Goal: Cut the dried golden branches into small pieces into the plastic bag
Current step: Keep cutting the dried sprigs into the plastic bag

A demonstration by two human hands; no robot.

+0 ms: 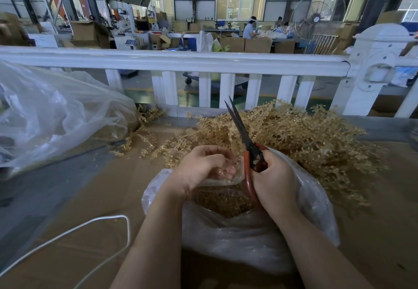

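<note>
Over the open plastic bag (260, 232), the right hand (274, 182) is gripping red-handled scissors (245, 140), blades nearly together and pointing up. The left hand (203, 166) is cupping loosely, seemingly empty. Golden branches (305, 139) are lying heaped on the bench (74, 198) just behind; fetching a fresh sprig is probably coming next.

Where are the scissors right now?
In the head view, the scissors are right of centre, gripped by the right hand above the plastic bag, blades pointing up over the pile of golden branches.
</note>
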